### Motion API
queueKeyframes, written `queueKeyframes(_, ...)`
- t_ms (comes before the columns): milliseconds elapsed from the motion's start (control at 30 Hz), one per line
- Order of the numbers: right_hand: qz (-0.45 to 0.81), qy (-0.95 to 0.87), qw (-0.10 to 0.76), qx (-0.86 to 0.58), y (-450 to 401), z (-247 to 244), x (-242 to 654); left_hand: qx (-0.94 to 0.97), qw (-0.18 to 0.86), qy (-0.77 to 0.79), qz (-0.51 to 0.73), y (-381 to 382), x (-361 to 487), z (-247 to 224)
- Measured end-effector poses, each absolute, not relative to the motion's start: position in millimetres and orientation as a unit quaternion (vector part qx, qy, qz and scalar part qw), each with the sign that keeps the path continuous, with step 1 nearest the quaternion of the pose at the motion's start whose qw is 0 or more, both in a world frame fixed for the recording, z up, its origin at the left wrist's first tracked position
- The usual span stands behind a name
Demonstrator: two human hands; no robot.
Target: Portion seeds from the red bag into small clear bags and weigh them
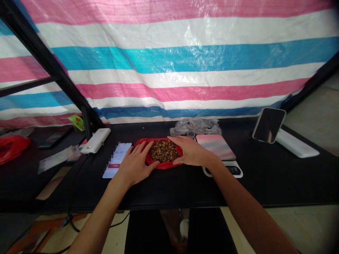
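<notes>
Black table, left hand and right hand on red bag, grips open.

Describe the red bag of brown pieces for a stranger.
On the black table, below the striped tarpaulin, look to the centre. A shiny red plastic bag lies there, heaped with small brown pieces, between the left hand and right hand, unlike the crumpled red bag far left.
</notes>
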State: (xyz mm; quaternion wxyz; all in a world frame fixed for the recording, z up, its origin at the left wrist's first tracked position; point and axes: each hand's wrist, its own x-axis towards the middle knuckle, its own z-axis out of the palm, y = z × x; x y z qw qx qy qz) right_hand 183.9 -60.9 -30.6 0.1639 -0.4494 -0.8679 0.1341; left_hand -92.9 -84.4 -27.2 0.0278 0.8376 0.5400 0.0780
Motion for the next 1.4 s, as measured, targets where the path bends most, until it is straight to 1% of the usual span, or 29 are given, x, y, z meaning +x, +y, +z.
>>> queueKeyframes(167,0.110,-0.866,0.121,-0.473,-65,-25,185,0.843,0.103,0.527,0.030,-85,-103,-27)
queueKeyframes(267,0.119,-0.851,0.134,-0.494,-63,-25,188,0.859,0.124,0.493,0.054,-82,-108,-20)
queueKeyframes(333,0.146,-0.837,0.175,-0.498,-61,-24,191,0.874,0.138,0.457,0.095,-79,-109,-13)
queueKeyframes(433,0.160,-0.820,0.264,-0.482,-57,-21,193,0.872,0.144,0.434,0.174,-77,-106,-8)
queueKeyframes(500,0.144,-0.807,0.324,-0.472,-55,-18,192,0.843,0.099,0.484,0.211,-77,-103,-9)
queueKeyframes(567,0.119,-0.793,0.369,-0.470,-54,-16,191,0.815,0.050,0.541,0.203,-79,-101,-14)
queueKeyframes(600,0.105,-0.790,0.377,-0.472,-53,-15,190,0.810,0.039,0.554,0.188,-79,-101,-16)
queueKeyframes(667,0.077,-0.794,0.358,-0.486,-54,-14,189,0.824,0.056,0.542,0.155,-80,-101,-19)
queueKeyframes(800,0.009,-0.809,0.276,-0.519,-56,-10,191,0.849,0.116,0.495,0.145,-82,-105,-6)
queueKeyframes(900,-0.045,-0.781,0.296,-0.549,-56,-4,200,0.850,0.154,0.475,0.168,-87,-106,16)
queueKeyframes(967,-0.083,-0.744,0.321,-0.580,-55,-2,209,0.842,0.175,0.468,0.204,-89,-103,33)
queueKeyframes(1033,-0.113,-0.713,0.317,-0.615,-53,-4,218,0.824,0.200,0.467,0.250,-84,-97,47)
queueKeyframes(1133,-0.124,-0.711,0.259,-0.642,-50,-13,228,0.774,0.244,0.481,0.332,-58,-82,56)
queueKeyframes(1233,-0.105,-0.744,0.200,-0.629,-48,-25,230,0.760,0.234,0.467,0.386,-16,-67,50)
queueKeyframes(1300,-0.092,-0.759,0.185,-0.618,-47,-30,228,0.763,0.242,0.444,0.403,9,-58,41)
queueKeyframes(1400,-0.092,-0.747,0.203,-0.626,-46,-29,226,0.773,0.234,0.429,0.404,27,-51,32)
